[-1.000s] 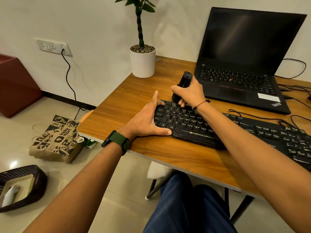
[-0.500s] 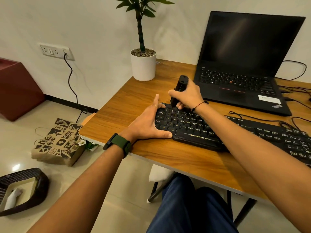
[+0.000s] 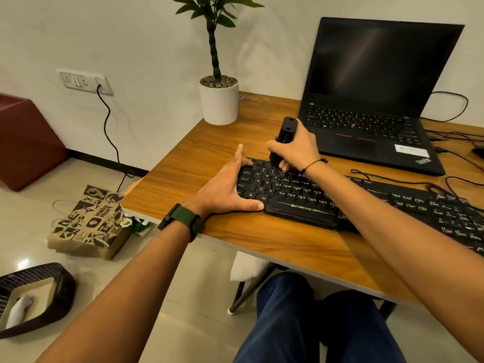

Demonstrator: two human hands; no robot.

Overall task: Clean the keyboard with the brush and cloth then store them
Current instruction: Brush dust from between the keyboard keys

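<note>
Right now, in the head view, the right hand [image 3: 294,149] is wrapped around the brush [image 3: 284,138], a dark stubby tool held nearly upright with its working end down on the top-left keys of the keyboard [image 3: 309,203]. That keyboard lies on the wooden surface [image 3: 199,158], its long axis running from the left end near the person out toward the right edge of the picture. The left hand [image 3: 227,189] lies flat with straight fingers spread over the keyboard's left end, thumb along the front edge, apparently bracing it. So the uncleaned stretch lies to the right of the brush, along that long axis (the bristles themselves are hidden behind the fingers). I judge brushing has barely begun. A whitish cloth [image 3: 19,309] seems to sit in the dark basket [image 3: 52,289] on the floor, far left, nearer the left hand.
</note>
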